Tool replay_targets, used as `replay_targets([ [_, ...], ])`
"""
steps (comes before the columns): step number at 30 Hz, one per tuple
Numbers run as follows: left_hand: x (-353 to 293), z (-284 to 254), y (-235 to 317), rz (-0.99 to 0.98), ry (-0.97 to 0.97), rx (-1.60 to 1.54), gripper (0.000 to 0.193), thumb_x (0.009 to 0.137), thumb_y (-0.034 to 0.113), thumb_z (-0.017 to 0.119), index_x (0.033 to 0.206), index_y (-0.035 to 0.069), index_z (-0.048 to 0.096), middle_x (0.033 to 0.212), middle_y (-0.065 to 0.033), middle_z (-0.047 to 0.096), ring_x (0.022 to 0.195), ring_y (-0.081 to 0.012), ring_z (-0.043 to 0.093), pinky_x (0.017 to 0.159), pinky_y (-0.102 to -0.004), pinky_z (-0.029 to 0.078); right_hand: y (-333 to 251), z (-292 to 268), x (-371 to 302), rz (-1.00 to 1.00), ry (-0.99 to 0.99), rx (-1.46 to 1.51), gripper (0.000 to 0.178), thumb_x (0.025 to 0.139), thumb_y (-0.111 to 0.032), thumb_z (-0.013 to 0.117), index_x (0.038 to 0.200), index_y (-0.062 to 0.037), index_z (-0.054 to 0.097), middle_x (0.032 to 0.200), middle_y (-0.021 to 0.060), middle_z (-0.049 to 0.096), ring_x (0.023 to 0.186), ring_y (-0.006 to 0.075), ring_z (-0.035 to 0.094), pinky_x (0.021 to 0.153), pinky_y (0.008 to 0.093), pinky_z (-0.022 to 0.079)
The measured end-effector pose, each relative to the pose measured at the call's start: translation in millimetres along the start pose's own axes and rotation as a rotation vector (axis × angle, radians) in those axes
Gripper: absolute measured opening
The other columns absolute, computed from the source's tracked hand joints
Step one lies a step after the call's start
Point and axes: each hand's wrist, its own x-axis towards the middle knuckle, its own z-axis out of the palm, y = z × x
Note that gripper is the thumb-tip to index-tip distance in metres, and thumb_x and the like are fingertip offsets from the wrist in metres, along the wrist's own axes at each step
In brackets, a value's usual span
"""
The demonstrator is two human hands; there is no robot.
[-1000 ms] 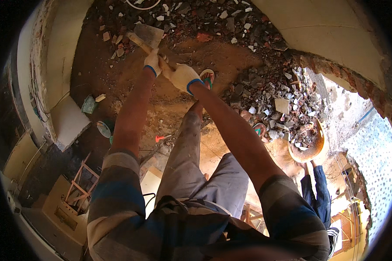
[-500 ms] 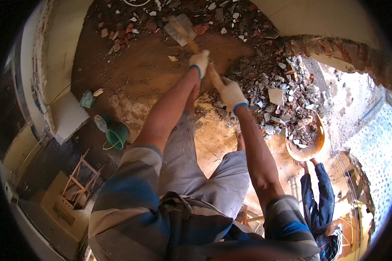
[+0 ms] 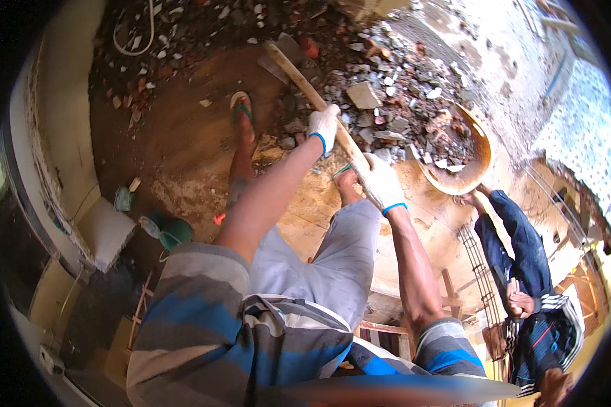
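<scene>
My left hand (image 3: 324,127), in a white glove with a blue cuff, is closed around the middle of a hoe's wooden handle (image 3: 300,79). My right hand (image 3: 380,182), gloved the same way, grips the handle lower down, nearer my body. At the far end, the hoe's metal blade (image 3: 273,69) is partly behind the handle, beside the left edge of a heap of broken rubble (image 3: 404,122). A pale flat slab (image 3: 364,95) lies on the heap. To the right, a wide shallow basin (image 3: 483,152) lies tilted against the heap, with rubble inside.
Another person (image 3: 533,298) stands at the right, behind the basin, hands together. Green buckets (image 3: 176,232) sit at left by a broken wall edge (image 3: 105,234). A pale hose (image 3: 151,30) curves at far left. A steel rebar cage (image 3: 480,271) lies near the person.
My view has swung right and the hoe has come across toward the rubble heap, both hands still on its handle. More of the other person shows.
</scene>
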Motion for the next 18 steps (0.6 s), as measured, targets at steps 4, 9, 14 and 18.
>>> replay_targets([
  [4, -36, 81, -61, -0.005, -0.185, -0.063, 0.020, 0.095, 0.019, 0.073, 0.090, 0.002, 0.063, 0.070, -0.0096, 0.064, 0.056, -0.0266, 0.067, 0.057, -0.0447, 0.059, 56, -64, -49, 0.060, 0.045, 0.098, 0.051, 0.106, -0.049, 0.062, 0.126, -0.0040, 0.073, 0.094, 0.0210, 0.077, 0.088, 0.0356, 0.076, 0.080, 0.0462, 0.057],
  [9, -78, 138, -101, 0.060, -0.138, 0.072, 0.025, 0.094, 0.023, 0.075, 0.089, 0.001, 0.063, 0.070, -0.0099, 0.063, 0.058, -0.0269, 0.068, 0.056, -0.0431, 0.057, 81, -108, -93, 0.239, 0.034, 0.329, 0.044, 0.108, -0.043, 0.063, 0.129, -0.0059, 0.075, 0.075, 0.0052, 0.069, 0.063, 0.0110, 0.064, 0.056, 0.0319, 0.050],
  [14, -112, 160, -105, -0.098, -0.273, 0.088, 0.032, 0.096, 0.031, 0.077, 0.089, 0.002, 0.069, 0.077, -0.0059, 0.066, 0.061, -0.0203, 0.062, 0.058, -0.0428, 0.053, 100, -149, -143, 0.262, 0.067, 0.406, 0.053, 0.108, -0.047, 0.065, 0.137, -0.0031, 0.072, 0.078, 0.0017, 0.068, 0.061, 0.0075, 0.059, 0.052, 0.0266, 0.048],
  [18, -152, 188, -112, -0.047, -0.466, 0.100, 0.030, 0.098, 0.033, 0.082, 0.098, 0.004, 0.072, 0.085, -0.0053, 0.068, 0.070, -0.0173, 0.063, 0.062, -0.0373, 0.053, 111, -179, -205, 0.414, 0.185, 0.487, 0.053, 0.108, -0.046, 0.067, 0.139, -0.0038, 0.070, 0.080, 0.0011, 0.067, 0.060, 0.0069, 0.058, 0.050, 0.0254, 0.046],
])
